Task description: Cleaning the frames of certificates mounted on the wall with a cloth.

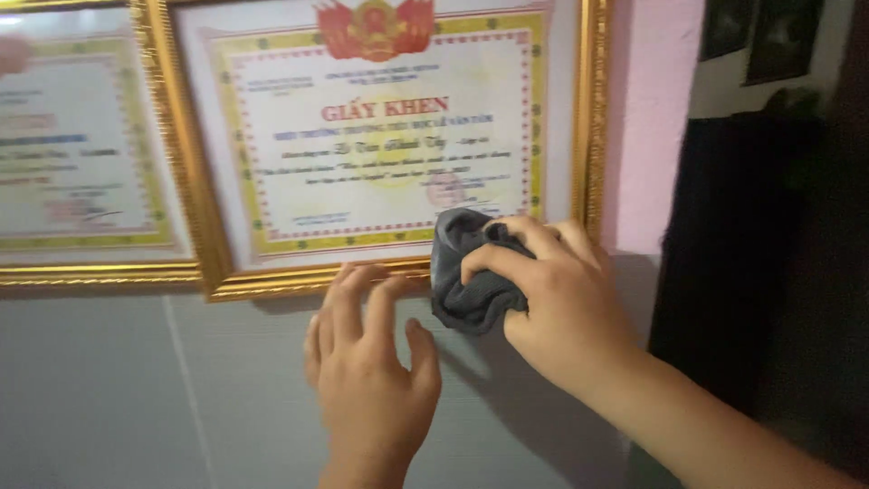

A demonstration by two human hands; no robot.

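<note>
While the right hand presses a bunched dark grey cloth against the lower right corner of the gold-framed certificate, fingers clamped around the cloth, the left hand lies flat on the grey wall panel just under the frame, fingers slightly apart, tips touching the bottom rail, holding nothing. A second framed certificate hangs just beside it at left; pink wall at right. Risk, as I judge it: a hard push at the corner could tilt or unhook the frame, or knock it into its neighbour. Cloth could also slip from the grip.
</note>
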